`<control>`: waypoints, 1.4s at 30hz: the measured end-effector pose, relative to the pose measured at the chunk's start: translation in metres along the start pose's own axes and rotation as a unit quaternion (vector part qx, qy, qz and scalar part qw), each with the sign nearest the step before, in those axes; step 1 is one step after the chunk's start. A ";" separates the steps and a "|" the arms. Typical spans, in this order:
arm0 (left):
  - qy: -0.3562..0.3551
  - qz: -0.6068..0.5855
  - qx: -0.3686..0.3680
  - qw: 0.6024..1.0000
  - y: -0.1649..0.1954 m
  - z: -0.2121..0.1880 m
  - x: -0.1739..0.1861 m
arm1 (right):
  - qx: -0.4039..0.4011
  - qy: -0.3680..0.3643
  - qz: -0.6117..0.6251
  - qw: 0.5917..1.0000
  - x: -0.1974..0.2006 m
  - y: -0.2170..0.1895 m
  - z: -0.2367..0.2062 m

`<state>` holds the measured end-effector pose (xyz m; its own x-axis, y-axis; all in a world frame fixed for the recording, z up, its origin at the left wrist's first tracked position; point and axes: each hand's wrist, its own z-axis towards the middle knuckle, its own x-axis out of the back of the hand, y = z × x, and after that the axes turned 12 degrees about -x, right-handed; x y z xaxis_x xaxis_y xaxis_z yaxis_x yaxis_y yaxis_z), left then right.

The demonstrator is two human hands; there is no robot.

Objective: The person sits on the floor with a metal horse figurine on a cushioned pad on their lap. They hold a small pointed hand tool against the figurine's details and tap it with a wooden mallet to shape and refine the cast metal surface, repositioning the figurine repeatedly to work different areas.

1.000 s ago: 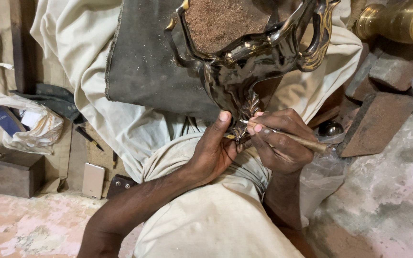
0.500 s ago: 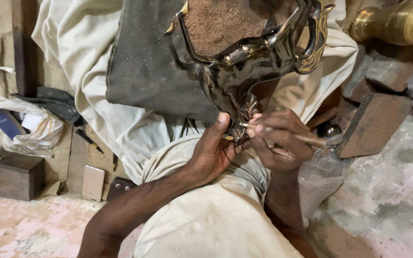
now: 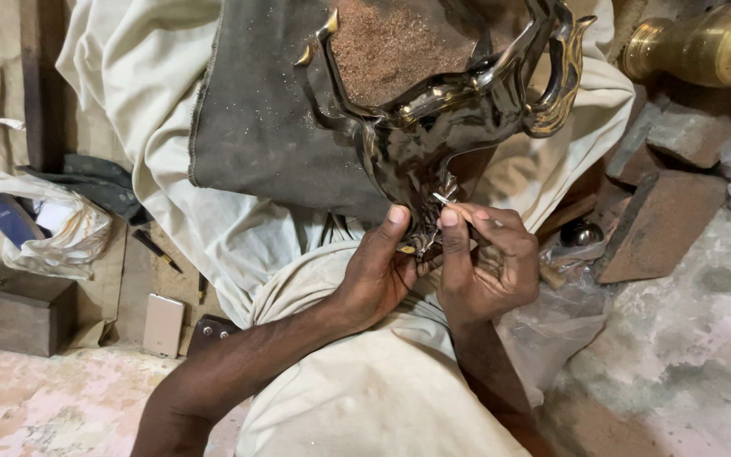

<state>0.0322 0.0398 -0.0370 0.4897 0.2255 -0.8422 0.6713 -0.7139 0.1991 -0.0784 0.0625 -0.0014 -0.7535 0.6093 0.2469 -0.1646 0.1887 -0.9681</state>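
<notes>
Taking the vessel (image 3: 442, 110) as landmark: far to its left a wooden box (image 3: 10, 305) sits on the floor, with a white bag (image 3: 52, 228) above it and a phone (image 3: 163, 325) nearer in. The dark, shiny metal vessel lies across the person's lap on a grey cloth (image 3: 255, 135), packed with brownish grit. At its narrow lower end the left hand (image 3: 378, 275) has its grip closed on the stem, thumb up. Just right, the right hand (image 3: 488, 267) pinches a thin tool (image 3: 448, 203) whose tip touches the stem. Farther right lie bricks (image 3: 662, 220).
</notes>
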 end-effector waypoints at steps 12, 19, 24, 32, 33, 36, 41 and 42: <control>-0.011 0.059 0.006 0.998 0.001 0.001 0.006 | 0.143 -0.051 -0.120 0.981 0.010 0.002 0.020; -0.013 0.053 0.011 0.998 0.002 0.001 0.005 | 0.184 -0.096 -0.128 0.970 0.018 -0.001 0.031; -0.001 0.055 0.027 0.998 0.006 0.001 -0.001 | 0.178 -0.108 -0.112 0.972 0.019 -0.001 0.032; -0.018 0.039 0.022 0.999 0.010 -0.001 -0.001 | 0.182 -0.117 -0.107 0.971 0.019 0.001 0.032; -0.016 0.036 0.022 0.999 0.010 -0.001 0.000 | 0.179 -0.122 -0.105 0.971 0.020 0.001 0.032; -0.010 0.032 0.023 0.999 0.008 -0.001 0.002 | 0.183 -0.133 -0.097 0.969 0.022 0.003 0.034; -0.032 0.036 0.017 0.999 0.008 -0.001 0.004 | 0.199 -0.155 -0.084 0.964 0.024 0.006 0.039; -0.025 0.037 0.022 0.999 0.008 -0.001 0.004 | 0.200 -0.157 -0.083 0.963 0.025 0.006 0.039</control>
<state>0.0396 0.0357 -0.0379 0.5084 0.1390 -0.8498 0.6086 -0.7561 0.2404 -0.1232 0.0484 -0.0028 -0.8406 0.3211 0.4362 -0.4849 -0.0873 -0.8702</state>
